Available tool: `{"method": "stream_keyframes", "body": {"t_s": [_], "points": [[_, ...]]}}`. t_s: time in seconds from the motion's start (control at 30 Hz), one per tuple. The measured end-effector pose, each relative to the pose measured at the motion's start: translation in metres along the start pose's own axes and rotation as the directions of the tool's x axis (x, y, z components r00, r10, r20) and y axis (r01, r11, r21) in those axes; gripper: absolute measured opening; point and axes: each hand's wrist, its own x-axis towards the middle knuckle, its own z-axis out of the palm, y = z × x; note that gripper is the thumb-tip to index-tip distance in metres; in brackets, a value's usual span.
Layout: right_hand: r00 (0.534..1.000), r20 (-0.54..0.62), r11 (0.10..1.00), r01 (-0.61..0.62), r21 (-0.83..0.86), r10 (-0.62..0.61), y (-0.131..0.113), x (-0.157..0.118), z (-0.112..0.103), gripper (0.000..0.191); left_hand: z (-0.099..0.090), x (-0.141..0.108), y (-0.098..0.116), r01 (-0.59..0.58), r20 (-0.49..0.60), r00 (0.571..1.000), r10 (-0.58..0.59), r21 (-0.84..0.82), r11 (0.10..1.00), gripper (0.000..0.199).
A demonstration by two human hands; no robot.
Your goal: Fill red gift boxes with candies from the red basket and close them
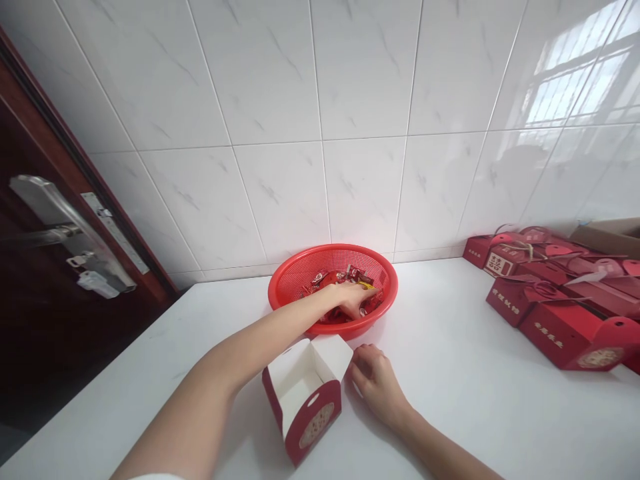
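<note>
My left hand (351,297) reaches into a red plastic strainer basket (280,290), over a pile of small wrapped sweets (327,280). Its thumb and fingers are apart, with some fingertips hidden among the wrappers. Beneath my left forearm, a dark red gift box (314,420) stands with its top open, its white inside bare and a white flap (331,353) folded outward. On the table just right of that flap rests my right hand (376,383), fingers curled in, nothing visible in them. I cannot tell if it touches the flap.
Several closed red gift boxes (565,330) with ribbons are grouped at the right, before a brown cardboard box (607,233). A white tiled wall (280,193) borders the back of the white table (440,320). At left is a dark door (45,287) with a metal handle.
</note>
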Motion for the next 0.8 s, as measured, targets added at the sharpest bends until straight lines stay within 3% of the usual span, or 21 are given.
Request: {"method": "stream_keyframes", "body": {"t_s": [0.2, 0.5, 0.67, 0.8], "points": [[1.000, 0.008, 1.000, 0.000, 0.002, 0.000, -0.002, 0.000, 0.000, 0.014, 0.002, -0.006, 0.007, -0.001, -0.012, 1.000, 0.002, 0.056, 0.998, 0.047], [1.000, -0.004, 1.000, 0.018, -0.013, -0.018, -0.001, 0.000, 0.000, 0.013, -0.001, -0.006, 0.012, 0.036, 0.038, 0.999, -0.035, -0.013, 0.999, 0.036], [1.000, -0.015, 1.000, 0.024, -0.015, -0.024, -0.004, 0.000, -0.001, 0.015, -0.001, -0.004, 0.004, 0.019, -0.001, 1.000, -0.020, -0.106, 0.994, 0.038], [1.000, 0.000, 1.000, 0.005, -0.025, -0.005, -0.006, 0.000, -0.002, 0.016, -0.008, -0.011, -0.013, 0.049, -0.072, 0.995, -0.067, -0.229, 0.972, 0.045]]}}
